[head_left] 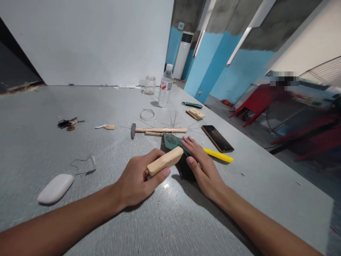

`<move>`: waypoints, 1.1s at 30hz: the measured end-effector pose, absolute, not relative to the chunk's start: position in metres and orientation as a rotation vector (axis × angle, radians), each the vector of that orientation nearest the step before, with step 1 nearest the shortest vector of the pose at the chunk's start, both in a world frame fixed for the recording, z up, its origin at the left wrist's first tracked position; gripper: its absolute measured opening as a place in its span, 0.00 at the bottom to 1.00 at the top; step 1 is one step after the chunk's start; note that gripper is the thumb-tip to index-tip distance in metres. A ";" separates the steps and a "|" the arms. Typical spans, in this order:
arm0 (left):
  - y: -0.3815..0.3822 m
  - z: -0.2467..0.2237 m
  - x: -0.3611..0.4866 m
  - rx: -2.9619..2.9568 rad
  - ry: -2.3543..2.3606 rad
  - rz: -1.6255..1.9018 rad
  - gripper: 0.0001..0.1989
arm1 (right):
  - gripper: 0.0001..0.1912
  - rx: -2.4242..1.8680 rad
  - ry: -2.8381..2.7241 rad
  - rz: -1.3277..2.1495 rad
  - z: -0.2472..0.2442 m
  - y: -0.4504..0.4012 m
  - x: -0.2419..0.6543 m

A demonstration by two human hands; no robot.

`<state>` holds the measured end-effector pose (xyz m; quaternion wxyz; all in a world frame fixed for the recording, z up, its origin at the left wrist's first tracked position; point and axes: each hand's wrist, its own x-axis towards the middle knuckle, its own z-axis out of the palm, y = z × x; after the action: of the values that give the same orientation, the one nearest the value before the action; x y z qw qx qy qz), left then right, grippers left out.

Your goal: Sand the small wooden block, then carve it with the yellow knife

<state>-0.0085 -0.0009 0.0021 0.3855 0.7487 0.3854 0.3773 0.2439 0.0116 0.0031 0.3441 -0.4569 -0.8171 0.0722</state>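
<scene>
A small pale wooden block [165, 161] is gripped between the thumb and fingers of my left hand [138, 177], held above the table. My right hand [201, 167] lies with fingers stretched out on a bent sheet of what looks like sandpaper [172, 141], green on one face and dark on the other. Part of the sheet is hidden under that hand. Just beyond it lie a hammer [160, 130] with a wooden handle and a short wooden stick [153, 134]. To the right of my right hand is a yellow utility knife [218, 155].
On the grey table [106, 227] are a phone [217, 138], wooden pieces [195, 113], green-handled pliers [192, 105], a wire coil [147, 114], loose wires [173, 121], a water bottle [165, 87], a glass jar [150, 85], keys [69, 123] and a white case [55, 189]. The table's edge runs along the right.
</scene>
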 end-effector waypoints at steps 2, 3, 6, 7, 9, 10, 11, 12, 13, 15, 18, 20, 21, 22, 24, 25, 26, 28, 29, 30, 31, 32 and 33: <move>-0.001 0.000 -0.008 1.871 0.999 1.040 0.16 | 0.23 -1.304 -2.185 0.093 0.011 0.016 0.254; -0.001 0.000 -0.007 1.862 1.020 1.062 0.17 | 0.22 -1.394 -2.222 0.040 0.015 0.019 0.260; 0.000 -0.002 -0.006 1.816 1.041 1.087 0.22 | 0.20 -1.700 -2.366 -0.060 0.024 0.026 0.279; 0.000 -0.002 -0.005 1.793 1.033 1.093 0.23 | 0.20 -1.765 -2.404 -0.073 0.025 0.027 0.285; 0.001 -0.002 -0.005 1.759 1.011 1.109 0.21 | 0.22 -1.823 -2.439 -0.075 0.027 0.029 0.292; 0.002 -0.002 -0.005 1.749 0.995 1.112 0.19 | 0.24 -1.842 -2.434 -0.074 0.028 0.029 0.295; 0.002 -0.002 -0.005 1.743 0.979 1.112 0.16 | 0.25 -1.875 -2.423 -0.072 0.029 0.030 0.296; 0.003 -0.002 -0.006 1.737 0.960 1.107 0.14 | 0.25 -1.925 -2.408 -0.073 0.030 0.030 0.297; 0.003 -0.002 -0.006 1.724 0.939 1.100 0.13 | 0.25 -1.985 -2.396 -0.076 0.031 0.030 0.298; 0.004 -0.001 -0.006 1.671 0.887 1.077 0.13 | 0.21 -2.090 -2.400 -0.081 0.032 0.032 0.298; 0.004 -0.001 -0.007 1.565 0.824 1.054 0.18 | 0.16 -2.125 -2.402 -0.049 0.029 0.035 0.296; 0.005 -0.001 -0.006 1.515 0.824 1.048 0.21 | 0.15 -2.106 -2.378 -0.011 0.026 0.038 0.295; 0.005 -0.001 -0.006 1.497 0.835 1.050 0.23 | 0.15 -2.088 -2.360 0.001 0.025 0.039 0.294; 0.005 -0.001 -0.006 1.486 0.849 1.058 0.24 | 0.15 -2.063 -2.334 0.002 0.024 0.040 0.293; 0.006 0.000 -0.005 1.484 0.873 1.075 0.26 | 0.16 -1.990 -2.228 -0.026 0.024 0.038 0.289; 0.006 0.000 -0.004 1.490 0.877 1.082 0.26 | 0.16 -1.943 -2.156 -0.032 0.025 0.035 0.285; 0.007 0.000 -0.004 1.496 0.880 1.083 0.26 | 0.17 -1.888 -2.088 -0.014 0.027 0.031 0.281; 0.007 -0.001 -0.004 1.502 0.881 1.078 0.25 | 0.20 -1.761 -2.000 0.114 0.030 0.019 0.268; 0.007 -0.001 -0.004 1.504 0.878 1.074 0.24 | 0.21 -1.694 -1.988 0.220 0.031 0.012 0.261; 0.007 -0.001 -0.004 1.506 0.875 1.070 0.23 | 0.21 -1.631 -1.981 0.335 0.032 0.005 0.254; 0.007 -0.001 -0.004 1.513 0.872 1.066 0.22 | 0.21 -1.578 -1.976 0.462 0.031 -0.002 0.246; 0.007 -0.002 -0.005 1.530 0.874 1.066 0.21 | 0.21 -1.529 -1.965 0.604 0.031 -0.009 0.239; 0.006 -0.002 -0.005 1.560 0.877 1.065 0.19 | 0.20 -1.482 -1.930 0.755 0.029 -0.015 0.233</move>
<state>-0.0052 0.0062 -0.0016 0.5053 0.6465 0.3633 0.4413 0.2332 -0.0146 0.0295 0.2925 -0.5561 -0.7244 0.2835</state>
